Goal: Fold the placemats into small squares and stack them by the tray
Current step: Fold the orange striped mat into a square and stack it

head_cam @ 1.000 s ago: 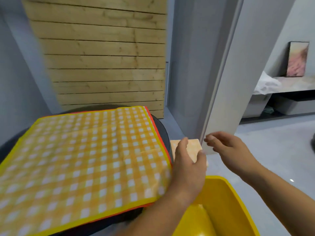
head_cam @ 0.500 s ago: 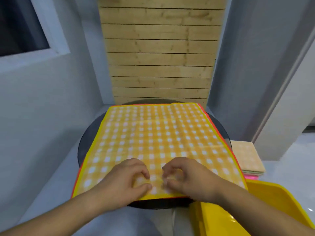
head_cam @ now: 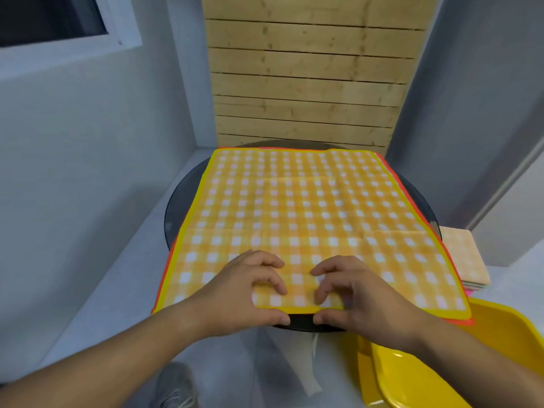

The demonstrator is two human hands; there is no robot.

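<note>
A yellow checked placemat [head_cam: 306, 213] lies spread flat over a round dark table [head_cam: 176, 201], with an orange-edged mat showing beneath its borders. My left hand [head_cam: 250, 293] and my right hand [head_cam: 350, 293] sit side by side at the mat's near edge. Each pinches that edge, fingers curled on top and thumb under the rim. A stack of folded placemats [head_cam: 463, 257] rests to the right of the table, just behind the yellow tray [head_cam: 500, 337].
A wooden slat panel [head_cam: 306, 78] stands behind the table, with grey walls on both sides. A second yellow tray [head_cam: 412, 378] lies nested at the lower right. My shoe [head_cam: 173, 387] shows on the floor below the table.
One second ago my left hand was at the folded stack on the right. Both hands then came to the mat's near edge and now pinch it, a little further apart.
</note>
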